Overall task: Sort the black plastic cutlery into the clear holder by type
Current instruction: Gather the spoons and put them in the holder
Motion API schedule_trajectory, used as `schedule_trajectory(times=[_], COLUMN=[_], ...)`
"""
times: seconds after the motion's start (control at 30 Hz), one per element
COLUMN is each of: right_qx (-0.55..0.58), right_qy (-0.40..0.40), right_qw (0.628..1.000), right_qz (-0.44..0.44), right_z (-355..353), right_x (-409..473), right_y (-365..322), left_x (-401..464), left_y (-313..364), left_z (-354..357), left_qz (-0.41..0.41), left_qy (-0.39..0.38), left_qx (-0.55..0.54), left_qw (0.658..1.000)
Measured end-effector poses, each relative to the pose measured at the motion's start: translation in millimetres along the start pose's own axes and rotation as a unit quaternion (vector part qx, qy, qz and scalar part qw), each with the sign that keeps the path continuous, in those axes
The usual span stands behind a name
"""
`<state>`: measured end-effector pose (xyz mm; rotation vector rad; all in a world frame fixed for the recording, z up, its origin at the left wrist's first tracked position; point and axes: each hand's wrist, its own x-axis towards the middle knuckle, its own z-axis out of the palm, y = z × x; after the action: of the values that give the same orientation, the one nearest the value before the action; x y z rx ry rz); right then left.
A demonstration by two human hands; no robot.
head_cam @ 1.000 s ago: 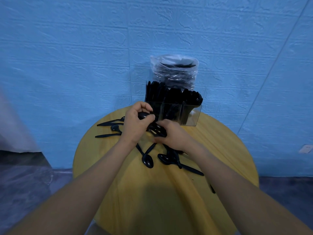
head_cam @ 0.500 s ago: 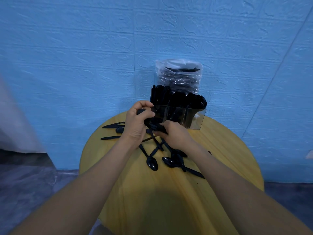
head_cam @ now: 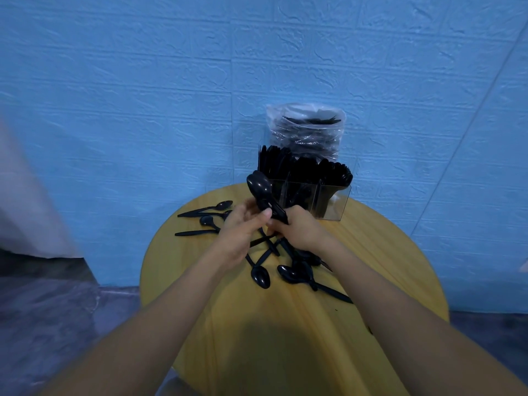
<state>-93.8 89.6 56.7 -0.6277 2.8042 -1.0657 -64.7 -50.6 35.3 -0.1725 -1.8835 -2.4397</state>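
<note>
Left hand (head_cam: 239, 227), right hand (head_cam: 300, 230) together (fingers curled, gripping).

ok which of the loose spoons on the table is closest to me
The spoon lying bowl-toward-you just below the left hand, left of the tangled pile. The other spoons lie farther back at the table's far left.

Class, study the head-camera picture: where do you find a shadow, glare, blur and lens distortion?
Head view: a dark shadow falls on the near part of the yellow table; highlights glint on the plastic bag and clear holder; the pale shape at the left edge is blurred; the wall's lines bend toward the corners, showing wide-angle distortion.
</note>
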Motion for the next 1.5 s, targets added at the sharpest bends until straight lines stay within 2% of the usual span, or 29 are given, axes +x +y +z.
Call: schedule_trajectory(times=[0.1, 0.17, 0.3, 0.4, 0.6, 0.7, 0.77, 0.9, 1.03, 1.2, 1.4, 1.5], right_qx=[-0.007, -0.029, -0.15, -0.167, -0.038, 0.064, 0.09, -0.006, 0.054, 0.035, 0.045, 0.076], right_qy=[-0.003, -0.001, 0.004, 0.019, -0.062, -0.053, -0.033, 0.052, 0.102, 0.164, 0.135, 0.103], right_qw=[1.0, 0.999, 0.989, 0.986, 0.997, 0.995, 0.994, 0.998, 0.991, 0.981, 0.983, 0.986], right_qz=[-0.003, 0.011, 0.013, -0.014, 0.013, 0.054, 0.047, -0.028, -0.07, -0.099, -0.115, -0.102], right_z=[2, 4, 7, 3, -16, -29, -37, -51, -63, -80, -72, -62], right_x=[1, 3, 2, -2, -12, -20, -21, -23, -23, -24, -26, -27], right_y=[-1, 1, -3, -12, -7, 4, 8, 6, 8, 12, 13, 12], left_x=[-1, 0, 1, 6, 17, 16, 14, 11, 9, 4, -6, -11], left_y=[-6, -5, 6, 11, 20, 22, 20, 14, 13, 18, 20, 18], left_z=[5, 10, 24, 28, 9, -4, -8, -4, 1, 5, 12, 18], left_qz=[-0.003, -0.005, 0.005, -0.009, -0.018, -0.026, -0.042, -0.049, -0.057, -0.06, -0.132, -0.156], left_qy=[-0.007, 0.001, 0.023, 0.069, 0.148, 0.157, 0.143, 0.1, 0.052, -0.003, -0.081, -0.126], left_qx=[0.045, 0.023, -0.015, -0.075, -0.203, -0.189, -0.149, -0.052, 0.013, 0.054, -0.041, -0.046], left_qw=[0.999, 1.0, 1.0, 0.995, 0.968, 0.969, 0.978, 0.992, 0.997, 0.997, 0.987, 0.978])
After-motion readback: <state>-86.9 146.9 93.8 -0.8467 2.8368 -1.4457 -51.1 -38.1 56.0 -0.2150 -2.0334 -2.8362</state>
